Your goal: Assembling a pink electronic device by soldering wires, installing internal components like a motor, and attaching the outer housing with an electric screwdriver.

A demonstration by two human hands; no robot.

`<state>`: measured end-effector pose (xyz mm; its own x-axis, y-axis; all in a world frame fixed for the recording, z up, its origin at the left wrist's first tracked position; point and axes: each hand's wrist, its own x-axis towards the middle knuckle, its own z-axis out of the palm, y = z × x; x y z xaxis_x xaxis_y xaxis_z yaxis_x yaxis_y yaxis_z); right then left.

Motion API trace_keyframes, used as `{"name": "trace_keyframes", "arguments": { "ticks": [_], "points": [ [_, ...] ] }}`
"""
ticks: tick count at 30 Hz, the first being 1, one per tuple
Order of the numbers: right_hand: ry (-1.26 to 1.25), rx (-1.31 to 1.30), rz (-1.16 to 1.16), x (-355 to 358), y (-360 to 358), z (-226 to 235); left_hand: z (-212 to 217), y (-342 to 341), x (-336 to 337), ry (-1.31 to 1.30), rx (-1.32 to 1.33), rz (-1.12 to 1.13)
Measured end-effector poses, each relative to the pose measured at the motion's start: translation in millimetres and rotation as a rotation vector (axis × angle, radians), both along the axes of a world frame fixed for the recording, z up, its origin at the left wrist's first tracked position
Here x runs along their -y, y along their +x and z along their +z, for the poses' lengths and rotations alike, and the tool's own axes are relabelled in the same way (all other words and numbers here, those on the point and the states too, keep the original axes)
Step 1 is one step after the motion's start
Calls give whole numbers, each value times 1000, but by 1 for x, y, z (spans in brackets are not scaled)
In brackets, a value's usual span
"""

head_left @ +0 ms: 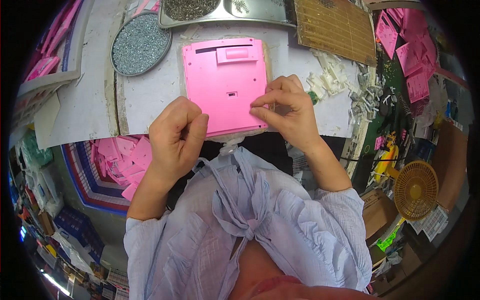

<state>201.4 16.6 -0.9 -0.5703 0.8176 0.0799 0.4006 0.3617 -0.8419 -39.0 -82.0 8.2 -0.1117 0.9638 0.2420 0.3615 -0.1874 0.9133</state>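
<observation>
Pink plastic panel [223, 85] lies flat on the white bench [150, 95], centred in front of the person, near edge at the bench edge. It has a raised tab near its top edge and a small slot mid-face.

Right hand [285, 107]: fingers curled, fingertips pinched narrow and pressing on the panel's right edge, low down. Cannot tell if anything small sits in the pinch.

Left hand [176, 135]: closed in a loose fist at the panel's lower-left corner, thumb side just beside the panel edge. Contents of the fist are hidden; contact with the panel unclear.

Around it:
- round tray of screws [140, 44], upper left of the panel, well apart from both hands
- metal tray [225, 10] with more small hardware, above the panel
- brown perforated board [335, 27], upper right
- white plastic bits [327, 80], loose on the bench right of the right hand
- bin of pink parts [122, 157] below the bench, left of the left forearm
- yellow fan [415, 190], lower right on the floor side
</observation>
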Motion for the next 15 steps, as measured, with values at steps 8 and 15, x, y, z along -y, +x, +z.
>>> {"name": "trace_keyframes", "arguments": {
  "ticks": [8, 15],
  "points": [
    [34, -150, -28, -26, 15, 4, -1, 0, 5, 44, -71, 56],
    [-309, -1078, -215, -197, -53, 109, 14, 12, -7, -142, -72, -96]
  ]
}}
